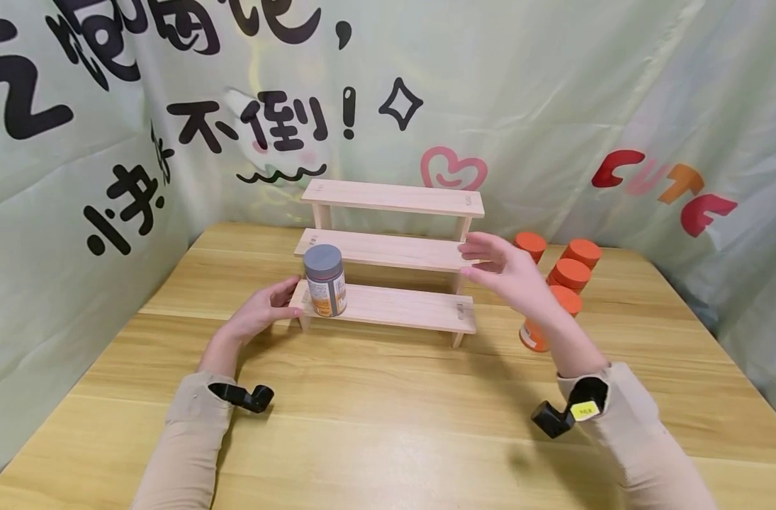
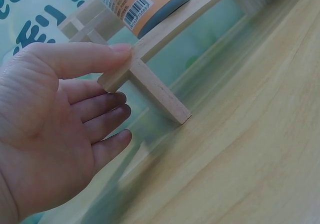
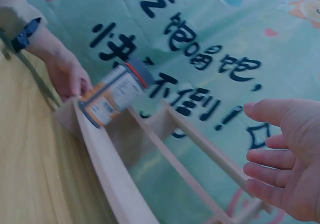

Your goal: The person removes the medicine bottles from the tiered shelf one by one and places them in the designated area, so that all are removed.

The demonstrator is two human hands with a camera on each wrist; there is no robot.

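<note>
A three-tier wooden shelf [image 1: 394, 304] stands on the table. On the left part of its lowest board is a jar [image 1: 324, 280] with a grey lid and a white and orange label, upright. My left hand [image 1: 260, 309] pinches the left end of that lowest board. The thumb [image 2: 112, 57] lies on top and the index finger goes beneath, while the other fingers spread below it. By the right end of the middle board my right hand [image 1: 509, 273] is held up with fingers extended and nothing in its grasp. In the right wrist view, its palm and loose fingers [image 3: 270, 159] show beside the shelf.
Several orange-lidded jars [image 1: 568, 273] stand in a cluster at the right, partly hidden behind my right hand and forearm. A printed cloth backdrop [image 1: 541, 92] hangs behind and at the sides of the wooden table [image 1: 362, 425].
</note>
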